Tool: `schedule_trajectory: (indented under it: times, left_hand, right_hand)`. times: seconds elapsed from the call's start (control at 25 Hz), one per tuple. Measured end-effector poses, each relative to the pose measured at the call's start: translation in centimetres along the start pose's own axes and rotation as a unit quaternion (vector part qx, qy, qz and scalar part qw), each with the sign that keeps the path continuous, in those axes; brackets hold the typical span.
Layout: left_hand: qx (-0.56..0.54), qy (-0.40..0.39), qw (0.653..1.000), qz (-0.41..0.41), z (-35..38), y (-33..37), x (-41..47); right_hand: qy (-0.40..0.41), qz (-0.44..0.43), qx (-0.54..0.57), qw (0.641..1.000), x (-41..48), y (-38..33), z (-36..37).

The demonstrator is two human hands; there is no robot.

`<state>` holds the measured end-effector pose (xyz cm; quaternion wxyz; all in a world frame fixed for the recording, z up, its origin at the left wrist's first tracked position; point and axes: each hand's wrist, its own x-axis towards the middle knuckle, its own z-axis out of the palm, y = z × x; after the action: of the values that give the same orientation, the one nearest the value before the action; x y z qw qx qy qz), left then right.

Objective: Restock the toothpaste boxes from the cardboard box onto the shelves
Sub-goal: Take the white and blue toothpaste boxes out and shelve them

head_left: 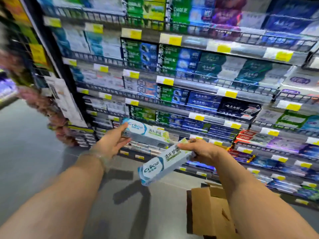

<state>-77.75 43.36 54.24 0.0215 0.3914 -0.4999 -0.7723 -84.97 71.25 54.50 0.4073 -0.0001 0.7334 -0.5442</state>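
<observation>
My left hand [113, 141] grips the left end of a pale blue and white toothpaste box [146, 133], held level in front of the lower shelves. My right hand [202, 149] holds a second, matching toothpaste box [165, 165] by its upper end; this one slants down to the left. The two boxes are apart. The brown cardboard box [208, 211] stands open on the floor at the lower right, partly hidden by my right forearm. Its contents are not visible.
Tall shelves [172, 104] filled with stacked toothpaste boxes and yellow price tags span the view, with wire rails along each shelf front. A side panel with hanging goods [60, 100] stands at the left end. Grey floor [34, 152] stretches to the left and below.
</observation>
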Motion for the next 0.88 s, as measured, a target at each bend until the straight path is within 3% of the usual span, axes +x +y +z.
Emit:
schedule_trajectory:
  times: [0.4, 0.64, 0.88]
  left_hand:
    - [-0.042, 0.006, 0.996, 0.076, -18.0, 14.5, 4.4]
    - [-0.069, -0.033, 0.992, 0.099, -18.0, 20.7, 7.5]
    - [-0.096, -0.088, 0.982, 0.137, -15.1, 28.2, 12.5]
  right_hand:
    - [-0.022, -0.081, 0.055, 0.995, 8.4, -11.4, 19.7]
    - [-0.002, -0.134, 0.075, 0.988, 11.7, -18.8, 22.3]
    - [0.011, -0.192, 0.083, 0.978, 15.8, -27.2, 20.2]
